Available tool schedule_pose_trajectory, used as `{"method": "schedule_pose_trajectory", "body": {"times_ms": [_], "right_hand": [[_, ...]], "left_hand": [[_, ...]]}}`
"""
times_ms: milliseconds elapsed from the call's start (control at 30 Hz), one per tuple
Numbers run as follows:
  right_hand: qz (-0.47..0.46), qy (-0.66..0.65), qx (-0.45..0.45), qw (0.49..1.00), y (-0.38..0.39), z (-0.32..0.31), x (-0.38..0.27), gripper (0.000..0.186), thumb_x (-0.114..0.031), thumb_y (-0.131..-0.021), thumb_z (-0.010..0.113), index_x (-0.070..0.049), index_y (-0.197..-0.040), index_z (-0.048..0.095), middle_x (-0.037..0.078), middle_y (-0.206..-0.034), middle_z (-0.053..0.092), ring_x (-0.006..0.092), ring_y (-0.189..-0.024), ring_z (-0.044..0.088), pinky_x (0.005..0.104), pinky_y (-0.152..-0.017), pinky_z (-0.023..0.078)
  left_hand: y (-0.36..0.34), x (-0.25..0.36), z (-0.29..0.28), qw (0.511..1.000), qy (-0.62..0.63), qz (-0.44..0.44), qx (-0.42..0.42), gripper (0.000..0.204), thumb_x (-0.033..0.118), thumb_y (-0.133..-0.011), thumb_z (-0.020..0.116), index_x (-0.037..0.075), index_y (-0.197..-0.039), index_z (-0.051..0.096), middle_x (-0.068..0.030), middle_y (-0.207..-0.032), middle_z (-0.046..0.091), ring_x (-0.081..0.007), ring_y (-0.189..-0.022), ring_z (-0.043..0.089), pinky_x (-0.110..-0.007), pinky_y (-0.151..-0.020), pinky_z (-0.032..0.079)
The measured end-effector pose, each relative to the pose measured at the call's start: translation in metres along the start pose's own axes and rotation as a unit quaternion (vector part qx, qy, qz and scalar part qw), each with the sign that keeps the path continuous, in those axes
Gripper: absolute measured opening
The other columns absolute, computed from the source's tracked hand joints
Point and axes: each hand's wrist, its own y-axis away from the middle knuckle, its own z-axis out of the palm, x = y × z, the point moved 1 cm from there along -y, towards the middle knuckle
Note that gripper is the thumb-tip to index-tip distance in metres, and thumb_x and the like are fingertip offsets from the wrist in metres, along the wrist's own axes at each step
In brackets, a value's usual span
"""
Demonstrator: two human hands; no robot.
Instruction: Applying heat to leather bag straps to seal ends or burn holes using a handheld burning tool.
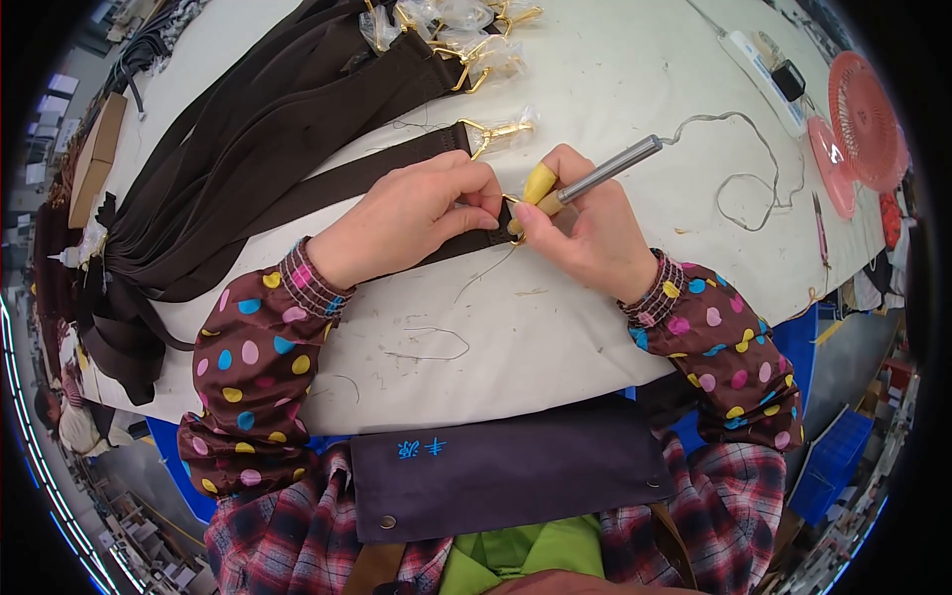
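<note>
Near the middle of the table, my left hand [412, 213] pinches the end of a dark brown webbing strap [451, 247] beside its gold metal ring [517, 238]. My right hand [598, 238] grips a soldering-iron-like pen [615, 169] with a metal barrel. Its tip meets the strap end, partly hidden by my fingers. A yellow finger cover [538, 182] sits on one right finger. Just beyond my left hand lies another strap [347, 182], ending in a gold clasp [486, 137] partly wrapped in clear plastic.
A thick bundle of brown straps [228, 129] covers the left side. At the right are a pink fan [865, 119], a white power strip [764, 79], a looped grey cord [729, 178] and slim tweezers [821, 228]. Loose threads [461, 342] lie on the pale tabletop [555, 327].
</note>
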Motion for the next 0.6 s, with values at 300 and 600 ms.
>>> {"method": "schedule_pose_trajectory", "body": {"times_ms": [300,600], "right_hand": [[-0.024,-0.013,0.034,0.999,-0.0027,-0.0007,-0.0024,0.023,-0.014,-0.084,0.067,-0.005,-0.091,0.047,0.004,-0.07,0.058,0.0108,-0.058,0.051,0.0246,-0.052,0.042],[-0.025,0.003,0.032,0.999,-0.0053,0.0026,0.0048,0.027,-0.017,-0.084,0.069,-0.005,-0.094,0.048,0.004,-0.069,0.057,0.0109,-0.056,0.05,0.0248,-0.05,0.04]], "left_hand": [[0.0017,0.002,-0.0026,0.975,0.153,-0.163,0.004,0.007,0.011,-0.094,0.053,0.006,-0.092,0.049,0.0024,-0.075,0.048,-0.0032,-0.063,0.047,-0.019,-0.049,0.042],[0.0018,0.0033,-0.0022,0.975,0.153,-0.158,0.014,0.008,0.012,-0.095,0.053,0.006,-0.092,0.049,0.0037,-0.073,0.048,-0.0019,-0.06,0.046,-0.018,-0.046,0.04]]}}
